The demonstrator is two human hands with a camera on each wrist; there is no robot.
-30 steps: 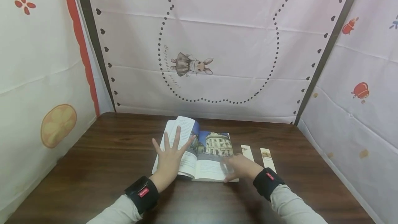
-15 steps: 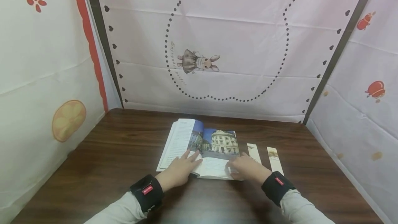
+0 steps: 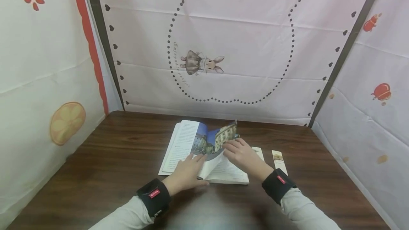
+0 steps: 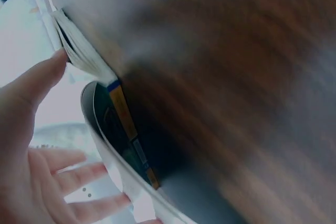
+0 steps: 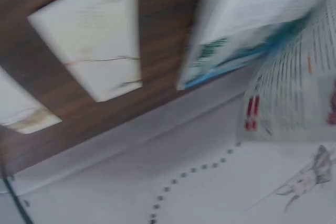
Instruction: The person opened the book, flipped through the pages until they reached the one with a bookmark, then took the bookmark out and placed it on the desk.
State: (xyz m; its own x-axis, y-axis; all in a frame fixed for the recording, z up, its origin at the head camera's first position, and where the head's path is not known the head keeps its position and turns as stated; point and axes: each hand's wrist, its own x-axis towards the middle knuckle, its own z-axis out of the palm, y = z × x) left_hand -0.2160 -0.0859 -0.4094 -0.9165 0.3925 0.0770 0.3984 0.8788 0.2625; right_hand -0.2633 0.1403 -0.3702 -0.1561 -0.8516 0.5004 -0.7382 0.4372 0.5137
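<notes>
An open book (image 3: 179,143) lies on the dark wooden table, with photos across the upper part of its spread. My left hand (image 3: 185,174) rests on the lower left page near the spine, fingers extended. In the left wrist view that hand's thumb and fingers are spread along the book's lower edge. My right hand (image 3: 243,154) pinches the outer edge of the right-hand page (image 3: 221,138), which is lifted and curved up toward the left. Beneath it a page of text (image 3: 228,171) shows. The right wrist view has the raised page (image 5: 294,82) at its right side; the fingers are outside that view.
Two pale bookmarks lie to the right of the book: the nearer bookmark (image 3: 258,152) is partly behind my right hand, and the outer bookmark (image 3: 279,159) stands apart. Printed cloth (image 3: 147,91) hangs behind and on both sides of the table (image 3: 121,173).
My left hand has drawn down from the middle of the left page to its lower part. My right hand has lifted the right page's edge and carried it up and leftward.
</notes>
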